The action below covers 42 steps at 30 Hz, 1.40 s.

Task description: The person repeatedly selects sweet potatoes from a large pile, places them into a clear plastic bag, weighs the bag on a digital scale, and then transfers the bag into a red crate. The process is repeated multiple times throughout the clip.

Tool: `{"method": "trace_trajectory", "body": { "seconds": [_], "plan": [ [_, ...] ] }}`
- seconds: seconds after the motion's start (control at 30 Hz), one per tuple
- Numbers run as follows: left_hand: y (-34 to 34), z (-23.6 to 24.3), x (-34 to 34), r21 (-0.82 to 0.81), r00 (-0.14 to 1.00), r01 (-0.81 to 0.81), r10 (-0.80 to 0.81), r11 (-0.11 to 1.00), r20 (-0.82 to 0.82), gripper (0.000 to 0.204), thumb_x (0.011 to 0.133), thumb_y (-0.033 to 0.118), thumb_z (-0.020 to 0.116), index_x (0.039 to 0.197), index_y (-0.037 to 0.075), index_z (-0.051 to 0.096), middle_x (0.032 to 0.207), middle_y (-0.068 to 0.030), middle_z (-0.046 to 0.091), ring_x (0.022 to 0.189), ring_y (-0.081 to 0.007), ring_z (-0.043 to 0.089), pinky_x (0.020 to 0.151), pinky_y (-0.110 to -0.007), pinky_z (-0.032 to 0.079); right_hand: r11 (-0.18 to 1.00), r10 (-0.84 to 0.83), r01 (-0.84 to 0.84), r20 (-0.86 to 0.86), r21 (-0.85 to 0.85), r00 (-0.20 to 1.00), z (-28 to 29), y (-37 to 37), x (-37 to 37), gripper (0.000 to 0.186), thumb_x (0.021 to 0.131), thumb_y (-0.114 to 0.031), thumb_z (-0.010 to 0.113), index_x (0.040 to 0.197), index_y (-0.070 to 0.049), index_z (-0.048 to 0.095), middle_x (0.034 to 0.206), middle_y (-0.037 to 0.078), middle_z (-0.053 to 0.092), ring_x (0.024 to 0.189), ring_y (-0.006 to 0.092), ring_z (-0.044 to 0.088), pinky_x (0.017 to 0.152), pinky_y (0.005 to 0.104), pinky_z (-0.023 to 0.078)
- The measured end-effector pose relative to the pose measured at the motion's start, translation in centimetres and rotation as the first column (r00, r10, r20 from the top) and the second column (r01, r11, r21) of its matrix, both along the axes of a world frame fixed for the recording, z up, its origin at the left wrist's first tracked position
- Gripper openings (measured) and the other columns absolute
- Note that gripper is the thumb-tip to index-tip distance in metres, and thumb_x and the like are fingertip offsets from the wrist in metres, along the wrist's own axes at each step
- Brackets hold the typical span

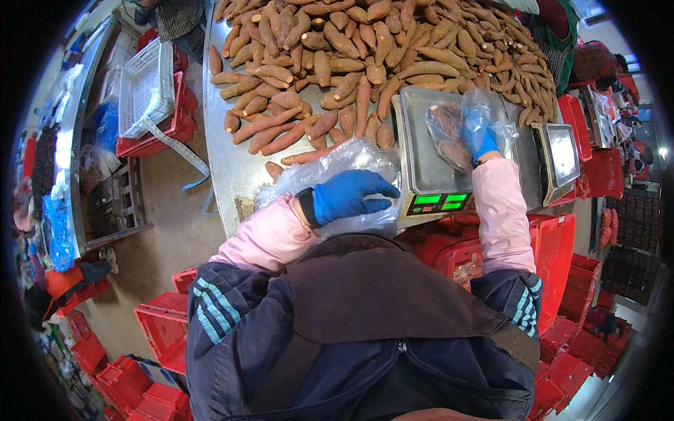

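Note:
My right hand (479,132), in a blue glove, grips the gathered top of a clear plastic bag of sweet potatoes (449,133). The bag sits on the steel pan of a weighing scale (421,158), whose green display (441,199) is lit toward me. My left hand (351,196), also blue-gloved, lies over clear plastic bags (354,156) at the table's near edge. Its thumb and forefinger are apart, with nothing visible between them. Beyond both hands a large heap of loose sweet potatoes (337,67) covers the metal table (228,161).
A second scale (559,154) stands to the right. Red crates (554,259) are stacked at my right, and more red crates (165,326) lie at my left. A white basket (146,88) rests on a red crate at the far left. Other people stand at the table's far corners.

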State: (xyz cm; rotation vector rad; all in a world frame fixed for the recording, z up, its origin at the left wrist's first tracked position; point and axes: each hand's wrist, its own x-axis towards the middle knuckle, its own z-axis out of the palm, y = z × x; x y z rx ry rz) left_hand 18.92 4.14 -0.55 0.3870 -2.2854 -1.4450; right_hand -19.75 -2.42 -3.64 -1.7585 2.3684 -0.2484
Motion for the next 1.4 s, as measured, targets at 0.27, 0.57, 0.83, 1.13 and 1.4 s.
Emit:
{"method": "trace_trajectory", "body": {
  "seconds": [0.27, 0.57, 0.83, 1.13, 1.4],
  "plan": [
    [-3.8, -1.0, 5.2, 0.139, 0.973, -0.229, 0.232, 0.964, -0.007, 0.024, 0.085, 0.011, 0.062, 0.108, 0.006, 0.063, 0.099, -0.0094, 0.065, 0.091, -0.0197, 0.063, 0.079, -0.029, 0.049, 0.951, 0.304, -0.308, -0.134, -0.013, 0.943, 2.3, 0.2, 1.0, 0.044, 0.090, -0.029, 0.046, 0.132, -0.014, 0.044, 0.128, 0.018, 0.049, 0.119, 0.0325, 0.046, 0.097, 0.0367, 0.037],
    [-4.9, -2.0, 8.4, 0.227, 0.960, -0.265, 0.279, 0.937, -0.032, 0.026, 0.087, 0.012, 0.059, 0.112, 0.005, 0.060, 0.102, -0.0083, 0.065, 0.094, -0.0188, 0.062, 0.083, -0.029, 0.047, 0.964, 0.024, -0.010, 0.049, -0.266, 0.999, 8.1, 4.4, 0.2, 0.033, 0.078, -0.013, 0.063, 0.109, -0.005, 0.056, 0.105, 0.016, 0.060, 0.096, 0.0271, 0.059, 0.079, 0.0337, 0.047],
    [-4.7, -6.9, 10.1, -0.144, 0.951, -0.205, 0.232, 0.968, 0.205, 0.039, 0.081, 0.017, 0.065, 0.116, 0.002, 0.055, 0.111, -0.0150, 0.059, 0.103, -0.0284, 0.057, 0.088, -0.034, 0.045, 0.513, 0.255, 0.450, 0.630, -0.731, 0.733, 19.2, 11.0, 9.5, 0.033, 0.079, 0.001, 0.058, 0.112, -0.001, 0.056, 0.106, 0.008, 0.059, 0.090, 0.0144, 0.057, 0.080, 0.0280, 0.046],
    [-3.2, -7.7, 10.1, -0.013, 0.960, -0.250, 0.250, 0.968, 0.129, 0.037, 0.080, 0.021, 0.065, 0.111, 0.002, 0.057, 0.106, -0.0172, 0.060, 0.098, -0.0327, 0.058, 0.084, -0.036, 0.046, 0.957, -0.071, 0.275, 0.847, -0.091, 0.528, 1.8, 3.2, 22.5, 0.028, 0.085, -0.012, 0.058, 0.111, -0.002, 0.056, 0.087, 0.002, 0.059, 0.067, 0.0083, 0.052, 0.059, 0.0218, 0.044],
    [-8.9, -1.6, 11.1, 0.078, 0.971, -0.143, 0.124, 0.987, 0.206, 0.035, 0.085, 0.015, 0.061, 0.116, 0.002, 0.057, 0.112, -0.0140, 0.060, 0.097, -0.0233, 0.060, 0.084, -0.031, 0.047, 0.994, -0.022, 0.095, 0.796, -0.045, 0.605, 0.0, 8.3, 20.9, 0.024, 0.086, -0.008, 0.051, 0.108, -0.005, 0.061, 0.091, 0.003, 0.062, 0.073, 0.0080, 0.054, 0.066, 0.0221, 0.045]
  ]
}}
